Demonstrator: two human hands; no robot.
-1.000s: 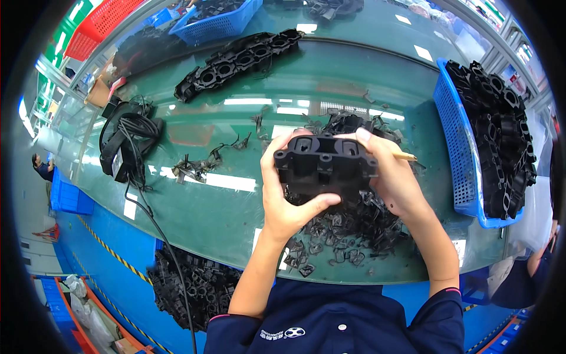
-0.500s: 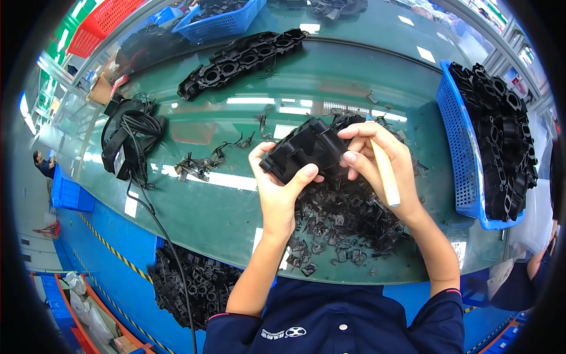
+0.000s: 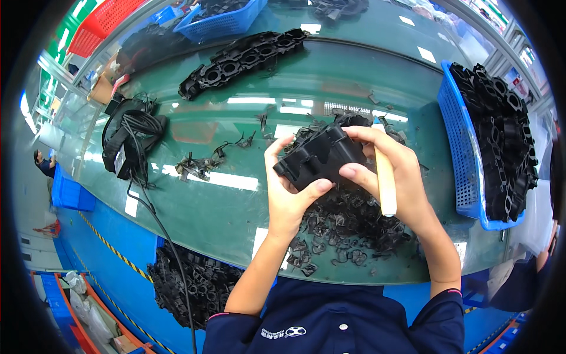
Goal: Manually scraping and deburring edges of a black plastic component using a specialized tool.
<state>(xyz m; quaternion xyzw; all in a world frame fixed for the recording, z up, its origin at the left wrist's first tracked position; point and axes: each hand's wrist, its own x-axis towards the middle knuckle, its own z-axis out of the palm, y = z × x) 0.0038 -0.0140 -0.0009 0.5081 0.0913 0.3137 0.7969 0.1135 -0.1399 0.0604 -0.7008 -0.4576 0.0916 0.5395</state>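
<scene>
Black part (image 3: 321, 158), left fingers (image 3: 322, 186) clasping, half-curled right fingers (image 3: 362, 135) touching, holding yellow tool (image 3: 386, 186)

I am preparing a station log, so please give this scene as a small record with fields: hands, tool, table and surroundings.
Left hand: grips the black part from its left end
Right hand: holds the pale-handled tool and touches the part's right end
Tool tip: blue, pointing toward the far side
Green table: black scraps heaped beneath the hands
Far side: long component, black, with round openings
Left side: coiled black cable, one length trailing over the near edge
Right side: blue basket heaped with black components
</scene>
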